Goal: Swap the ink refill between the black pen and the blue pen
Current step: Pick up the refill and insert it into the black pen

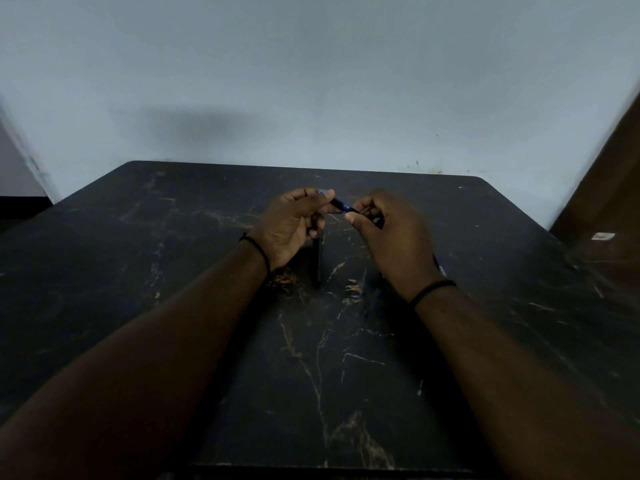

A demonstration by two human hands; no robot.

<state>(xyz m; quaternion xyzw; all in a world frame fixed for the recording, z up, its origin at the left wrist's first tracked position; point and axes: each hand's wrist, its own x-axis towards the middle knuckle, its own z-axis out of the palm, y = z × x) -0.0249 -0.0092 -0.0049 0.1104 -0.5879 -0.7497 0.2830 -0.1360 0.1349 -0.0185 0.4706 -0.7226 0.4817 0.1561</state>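
Observation:
My left hand (294,223) and my right hand (388,233) meet above the middle of the black marble table (173,271). Between them runs the blue pen (341,205), dark with a blue band; each hand pinches one end of it. A black pen (317,261) lies on the table just below my left hand, pointing toward me. A thin blue and white piece (439,265) shows past my right wrist; most of it is hidden and I cannot tell what it is.
A pale wall stands right behind the table's far edge. A brown wooden surface (609,202) rises at the right, with a small white label (602,236) on it. The table's front edge lies close to me.

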